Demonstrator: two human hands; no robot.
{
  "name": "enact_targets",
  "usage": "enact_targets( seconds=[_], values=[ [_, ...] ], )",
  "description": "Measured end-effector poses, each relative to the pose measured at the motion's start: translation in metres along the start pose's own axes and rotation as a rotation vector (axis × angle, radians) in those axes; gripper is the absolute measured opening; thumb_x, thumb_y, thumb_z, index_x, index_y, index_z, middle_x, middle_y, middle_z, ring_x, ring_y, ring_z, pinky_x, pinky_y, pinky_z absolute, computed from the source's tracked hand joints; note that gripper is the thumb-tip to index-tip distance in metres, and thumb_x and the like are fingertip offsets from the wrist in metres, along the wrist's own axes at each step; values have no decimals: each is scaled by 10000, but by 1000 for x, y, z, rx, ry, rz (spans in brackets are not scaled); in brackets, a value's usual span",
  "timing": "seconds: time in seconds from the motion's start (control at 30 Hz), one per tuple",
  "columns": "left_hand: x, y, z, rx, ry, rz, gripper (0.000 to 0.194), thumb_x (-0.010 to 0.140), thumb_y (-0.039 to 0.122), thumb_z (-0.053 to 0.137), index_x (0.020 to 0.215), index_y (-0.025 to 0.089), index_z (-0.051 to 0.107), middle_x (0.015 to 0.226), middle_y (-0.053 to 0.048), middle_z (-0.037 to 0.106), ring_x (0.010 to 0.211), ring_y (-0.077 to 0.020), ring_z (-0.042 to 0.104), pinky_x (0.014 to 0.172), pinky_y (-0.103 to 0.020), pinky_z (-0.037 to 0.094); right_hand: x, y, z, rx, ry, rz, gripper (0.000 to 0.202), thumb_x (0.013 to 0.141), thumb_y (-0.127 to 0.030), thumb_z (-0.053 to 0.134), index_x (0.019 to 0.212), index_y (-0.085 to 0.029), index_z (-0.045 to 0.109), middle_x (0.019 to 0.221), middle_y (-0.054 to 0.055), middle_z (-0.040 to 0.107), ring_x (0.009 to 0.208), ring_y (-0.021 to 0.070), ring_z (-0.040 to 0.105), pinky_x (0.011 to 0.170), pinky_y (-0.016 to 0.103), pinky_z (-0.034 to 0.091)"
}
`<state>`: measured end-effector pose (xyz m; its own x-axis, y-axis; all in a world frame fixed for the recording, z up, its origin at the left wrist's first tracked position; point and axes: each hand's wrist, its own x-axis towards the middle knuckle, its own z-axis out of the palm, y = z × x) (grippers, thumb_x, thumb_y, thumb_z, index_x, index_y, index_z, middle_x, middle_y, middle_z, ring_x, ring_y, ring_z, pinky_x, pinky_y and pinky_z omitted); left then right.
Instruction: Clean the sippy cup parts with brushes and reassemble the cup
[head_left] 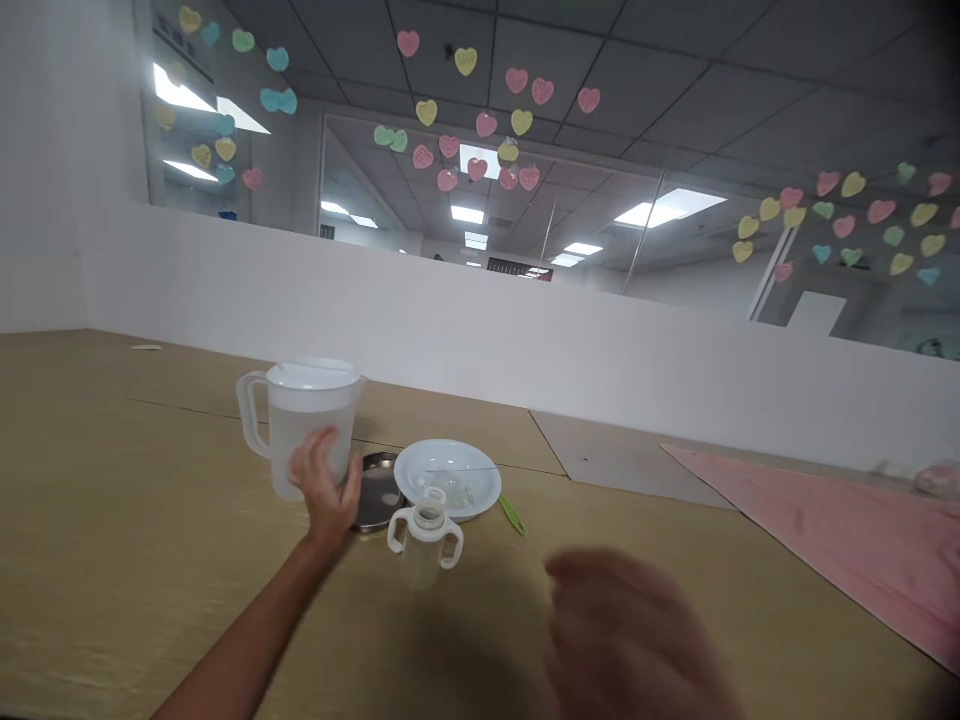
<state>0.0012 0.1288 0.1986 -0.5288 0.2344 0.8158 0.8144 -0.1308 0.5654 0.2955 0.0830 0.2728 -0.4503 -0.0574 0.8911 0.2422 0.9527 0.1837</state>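
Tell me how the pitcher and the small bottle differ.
The pitcher is clearly larger than the bottle. The pitcher has a single side handle, while the bottle has two, one on each side. The pitcher wears a white lid; the bottle's mouth is uncovered. Both stand upright and have translucent bodies.

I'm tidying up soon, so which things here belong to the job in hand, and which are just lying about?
Probably in the job:
pitcher, at the left hand
two-handled bottle, close by

Seemingly lying about:
white dish
metal tray
green handle
pink sheet
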Motion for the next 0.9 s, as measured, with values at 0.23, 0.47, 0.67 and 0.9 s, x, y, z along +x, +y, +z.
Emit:
enact_targets(
  seconds=[0.23, 0.47, 0.67, 0.9],
  values=[
    [6, 30, 30, -62, -743, 140, 339, 900, 281, 307, 978, 198, 627, 984, -44, 680, 958, -185, 601, 896, -307, 440, -34, 101, 82, -305, 38, 752, 403, 890, -261, 357, 494, -199, 400, 440, -30, 416, 432, 94, 374, 480, 252, 282],
    [25, 61, 70, 69, -1074, 388, 184, 810, 264, 551, 900, 223, 707, 1146, -61, 621, 1090, -197, 534, 964, -317, 378, -69, 112, 104, -422, -478, 1136, 185, 795, -160, 447, 870, -122, 613, 925, 127, 658, 876, 217, 580, 703, 278, 370],
    [10, 90, 101, 237, -1208, 589, 144, 737, 250, 625, 747, 144, 722, 1115, -163, 620, 1119, -301, 486, 957, -433, 332, -78, 110, 111, -425, -633, 1125, 252, 793, -150, 457, 976, -78, 615, 1019, 165, 636, 965, 252, 576, 792, 303, 388],
    [2, 91, 107, 353, -1277, 659, 123, 700, 195, 612, 745, 116, 695, 1243, -180, 558, 1211, -319, 418, 1001, -445, 280, -78, 114, 112, -413, -692, 1131, 264, 802, -124, 406, 977, -101, 601, 1033, 160, 638, 963, 234, 599, 752, 291, 404]
  ],
)
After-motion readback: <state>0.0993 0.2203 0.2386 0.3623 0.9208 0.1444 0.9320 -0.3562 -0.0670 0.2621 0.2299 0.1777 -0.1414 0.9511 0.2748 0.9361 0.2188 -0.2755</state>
